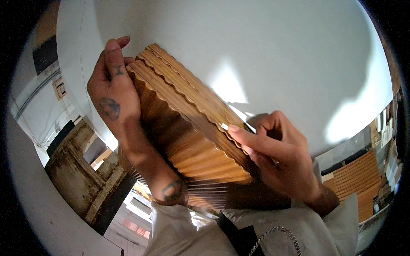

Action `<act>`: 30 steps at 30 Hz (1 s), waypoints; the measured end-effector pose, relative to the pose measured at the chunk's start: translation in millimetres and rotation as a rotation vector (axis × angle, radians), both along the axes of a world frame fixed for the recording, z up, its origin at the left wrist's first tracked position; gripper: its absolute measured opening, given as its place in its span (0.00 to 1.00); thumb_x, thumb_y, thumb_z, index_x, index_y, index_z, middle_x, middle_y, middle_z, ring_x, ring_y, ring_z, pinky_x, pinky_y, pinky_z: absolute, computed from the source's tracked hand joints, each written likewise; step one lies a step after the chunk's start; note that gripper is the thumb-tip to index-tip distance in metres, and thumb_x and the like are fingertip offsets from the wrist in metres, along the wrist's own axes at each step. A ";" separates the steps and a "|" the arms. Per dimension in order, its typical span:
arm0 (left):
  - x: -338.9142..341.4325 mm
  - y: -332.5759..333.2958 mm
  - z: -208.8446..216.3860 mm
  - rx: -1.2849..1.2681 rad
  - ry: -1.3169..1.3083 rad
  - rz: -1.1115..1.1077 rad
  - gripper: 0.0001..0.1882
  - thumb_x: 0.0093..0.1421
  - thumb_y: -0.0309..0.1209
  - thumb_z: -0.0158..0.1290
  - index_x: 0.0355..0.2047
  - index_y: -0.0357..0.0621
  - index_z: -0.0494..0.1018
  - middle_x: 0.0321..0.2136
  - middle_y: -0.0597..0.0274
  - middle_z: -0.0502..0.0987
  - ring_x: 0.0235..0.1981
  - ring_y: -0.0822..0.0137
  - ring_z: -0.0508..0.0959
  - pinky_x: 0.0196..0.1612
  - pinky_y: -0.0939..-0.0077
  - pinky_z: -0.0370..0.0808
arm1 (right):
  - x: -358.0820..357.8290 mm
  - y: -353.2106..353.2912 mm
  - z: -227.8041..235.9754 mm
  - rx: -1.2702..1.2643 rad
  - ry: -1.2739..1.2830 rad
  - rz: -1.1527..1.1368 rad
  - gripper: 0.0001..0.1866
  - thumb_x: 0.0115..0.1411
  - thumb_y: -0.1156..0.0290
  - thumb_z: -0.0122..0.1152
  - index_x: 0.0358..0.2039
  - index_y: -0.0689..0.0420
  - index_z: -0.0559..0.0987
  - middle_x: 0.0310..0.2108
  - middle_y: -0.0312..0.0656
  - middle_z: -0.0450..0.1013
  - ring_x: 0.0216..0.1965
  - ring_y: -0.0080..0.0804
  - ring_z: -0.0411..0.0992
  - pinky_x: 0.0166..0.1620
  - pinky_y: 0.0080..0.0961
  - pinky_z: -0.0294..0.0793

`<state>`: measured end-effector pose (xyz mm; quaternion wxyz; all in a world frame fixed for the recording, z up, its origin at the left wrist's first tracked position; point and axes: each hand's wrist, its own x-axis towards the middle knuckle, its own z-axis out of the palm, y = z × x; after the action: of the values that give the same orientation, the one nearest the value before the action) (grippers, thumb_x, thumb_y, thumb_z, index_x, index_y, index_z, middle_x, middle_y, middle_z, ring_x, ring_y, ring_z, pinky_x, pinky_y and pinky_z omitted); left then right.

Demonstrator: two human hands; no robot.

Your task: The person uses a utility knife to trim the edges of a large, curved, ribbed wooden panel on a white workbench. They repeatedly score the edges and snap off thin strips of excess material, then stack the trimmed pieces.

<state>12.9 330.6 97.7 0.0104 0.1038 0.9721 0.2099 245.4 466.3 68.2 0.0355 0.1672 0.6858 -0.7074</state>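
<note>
Two fluted wooden panels (183, 102) with wavy edges stand together at a slant in front of me, their brown ribbed face toward my body. My left hand (113, 81) is at their far left end, its fingers partly hidden behind the corner and the wrist bent along the ribbed face. Its thumb points up. My right hand (279, 151) is closed at the near right end, thumb and index finger pinched on the wavy edge. A small white-tipped piece (224, 126) pokes out from the fingertips; the rest of it is hidden.
A large white surface (290, 59) lies beyond the panels, with bright light patches and shadows on it. At the lower left stands a worn brown wooden structure (81, 170). More ribbed wooden panels (356, 183) are on the right, beside stacked pieces.
</note>
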 end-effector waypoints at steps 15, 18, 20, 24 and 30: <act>1.5 3.6 -1.5 0.000 0.019 -0.017 0.25 0.68 0.53 0.48 0.44 0.45 0.82 0.24 0.64 0.76 0.31 0.71 0.73 0.40 0.74 0.69 | 1.9 3.9 -1.2 -0.024 -0.013 0.005 0.21 0.58 0.82 0.62 0.52 0.51 0.82 0.27 0.33 0.63 0.28 0.25 0.62 0.33 0.22 0.64; 0.6 2.8 -2.3 0.024 -0.029 -0.002 0.26 0.68 0.54 0.47 0.44 0.44 0.82 0.24 0.64 0.76 0.31 0.71 0.74 0.41 0.74 0.70 | 1.9 4.6 -1.2 -0.028 -0.021 -0.002 0.20 0.58 0.81 0.63 0.51 0.52 0.82 0.27 0.34 0.64 0.29 0.26 0.63 0.33 0.22 0.64; -0.9 4.6 -1.8 0.020 -0.026 -0.016 0.26 0.68 0.54 0.47 0.44 0.44 0.81 0.24 0.63 0.76 0.31 0.71 0.74 0.41 0.74 0.70 | -1.8 3.9 -4.3 -0.036 -0.008 -0.021 0.19 0.58 0.80 0.64 0.51 0.53 0.82 0.28 0.35 0.65 0.29 0.26 0.64 0.34 0.22 0.65; 3.4 4.1 -3.4 0.006 -0.015 -0.011 0.26 0.69 0.54 0.47 0.44 0.45 0.81 0.24 0.64 0.76 0.30 0.72 0.74 0.41 0.74 0.70 | -16.2 2.1 4.6 -0.190 -0.159 -0.134 0.16 0.59 0.77 0.64 0.49 0.56 0.81 0.29 0.37 0.68 0.30 0.27 0.66 0.36 0.22 0.66; 3.6 1.7 2.0 -0.007 -0.030 -0.009 0.26 0.69 0.53 0.47 0.44 0.45 0.81 0.23 0.66 0.76 0.30 0.72 0.74 0.42 0.74 0.70 | -20.2 -2.0 -11.2 -0.125 0.013 -0.009 0.13 0.61 0.75 0.63 0.47 0.59 0.81 0.33 0.39 0.73 0.33 0.29 0.71 0.39 0.23 0.70</act>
<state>16.5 332.3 99.6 0.0263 0.1048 0.9722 0.2078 225.2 464.3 57.0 0.0383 0.1633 0.6399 -0.7500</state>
